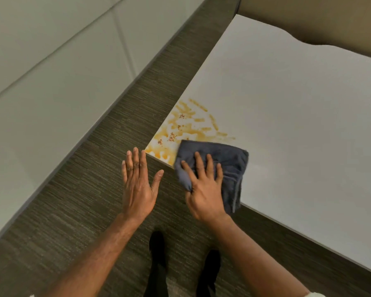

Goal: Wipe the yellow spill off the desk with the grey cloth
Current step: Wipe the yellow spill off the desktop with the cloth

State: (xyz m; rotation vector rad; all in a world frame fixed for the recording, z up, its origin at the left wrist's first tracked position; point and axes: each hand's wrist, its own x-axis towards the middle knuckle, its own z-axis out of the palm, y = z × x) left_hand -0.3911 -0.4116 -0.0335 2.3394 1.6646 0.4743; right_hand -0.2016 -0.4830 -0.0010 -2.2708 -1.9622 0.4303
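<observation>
A yellow spill (181, 127) with small reddish-brown crumbs smears the near left corner of the white desk (298, 116). The folded grey cloth (229, 161) lies on the desk's front edge, just right of and below the spill, covering its lower right fringe. My right hand (204, 187) presses flat on the cloth with fingers spread and the thumb tucked into a fold. My left hand (137, 185) hovers flat and empty beside the desk corner, over the floor, its fingertips near the corner.
Dark striped carpet (94, 189) runs between the desk and a pale wall (41, 71) on the left. A beige partition (330, 18) stands behind the desk. My two dark shoes (159, 249) are on the floor below my hands.
</observation>
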